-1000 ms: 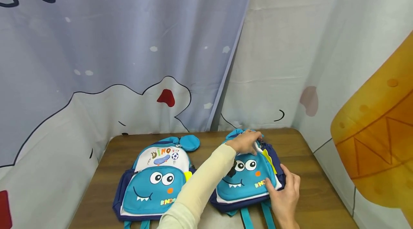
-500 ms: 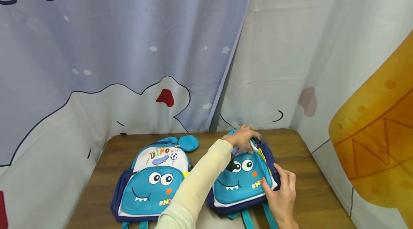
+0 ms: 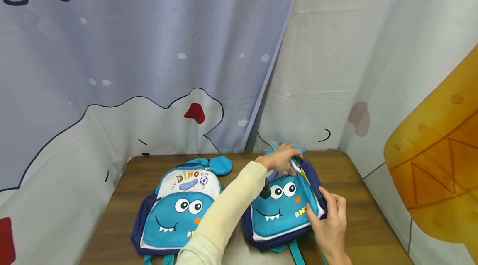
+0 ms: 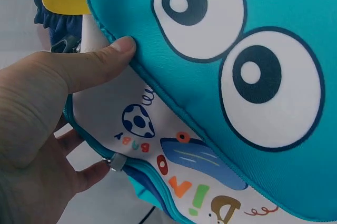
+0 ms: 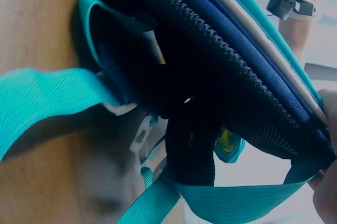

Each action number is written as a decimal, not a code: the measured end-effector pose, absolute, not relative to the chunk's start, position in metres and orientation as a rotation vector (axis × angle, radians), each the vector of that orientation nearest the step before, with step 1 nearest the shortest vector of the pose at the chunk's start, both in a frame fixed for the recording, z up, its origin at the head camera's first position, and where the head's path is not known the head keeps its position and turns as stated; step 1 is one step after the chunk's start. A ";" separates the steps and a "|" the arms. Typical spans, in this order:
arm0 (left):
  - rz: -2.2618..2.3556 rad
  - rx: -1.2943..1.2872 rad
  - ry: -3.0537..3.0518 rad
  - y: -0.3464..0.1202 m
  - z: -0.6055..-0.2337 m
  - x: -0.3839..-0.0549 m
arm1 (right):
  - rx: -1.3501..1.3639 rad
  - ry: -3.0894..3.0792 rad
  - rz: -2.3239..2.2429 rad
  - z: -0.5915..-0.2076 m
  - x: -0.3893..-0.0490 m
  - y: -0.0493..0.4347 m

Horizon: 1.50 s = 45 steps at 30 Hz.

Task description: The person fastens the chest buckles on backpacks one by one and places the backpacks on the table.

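Observation:
The right-hand blue backpack point(image 3: 278, 217), with a cartoon dinosaur face, is held in both hands above the wooden table. My left hand point(image 3: 280, 160) grips its upper part. In the left wrist view, the left thumb point(image 4: 108, 58) lies on the front by the pocket zip, and a fingertip meets a metal zipper pull point(image 4: 117, 162) on the top edge. At the lower right corner my right hand point(image 3: 330, 223) holds the side, thumb in front. In the right wrist view, teal straps point(image 5: 52, 92) hang from the dark underside, and the right hand point(image 5: 327, 182) shows only partly.
A matching backpack point(image 3: 164, 223) lies face up to the left, partly behind the left sleeve point(image 3: 228, 211). A round teal pouch point(image 3: 220, 166) sits at its top. Printed curtains point(image 3: 179, 28) stand behind the wooden table point(image 3: 366, 215).
Both hands keep hold of the right backpack. Its top has turned slightly, so less of the yellow spike shows, and its hanging straps have swung a little to the right.

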<state>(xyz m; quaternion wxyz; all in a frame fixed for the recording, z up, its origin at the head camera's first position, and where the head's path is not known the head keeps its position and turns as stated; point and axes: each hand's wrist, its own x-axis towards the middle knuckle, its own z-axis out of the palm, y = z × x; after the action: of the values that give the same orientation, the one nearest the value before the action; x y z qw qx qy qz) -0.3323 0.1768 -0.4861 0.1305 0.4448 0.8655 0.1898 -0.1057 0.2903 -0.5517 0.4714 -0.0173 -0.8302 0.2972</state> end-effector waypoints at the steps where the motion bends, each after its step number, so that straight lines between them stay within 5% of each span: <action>1: 0.560 1.298 2.518 0.176 -0.486 -0.332 | -0.035 -2.038 0.720 -0.550 -0.105 0.290; 45: 1.112 1.445 2.625 0.121 -0.470 -0.320 | 0.598 -1.976 0.527 -0.486 -0.115 0.284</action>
<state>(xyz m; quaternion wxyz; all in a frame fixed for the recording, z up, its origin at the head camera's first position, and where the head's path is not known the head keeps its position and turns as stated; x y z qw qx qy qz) -0.3205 0.1207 -0.4697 -0.0274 0.4518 0.8210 0.3478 -0.1149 0.2844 -0.4859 0.4842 0.2455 -0.8115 0.2165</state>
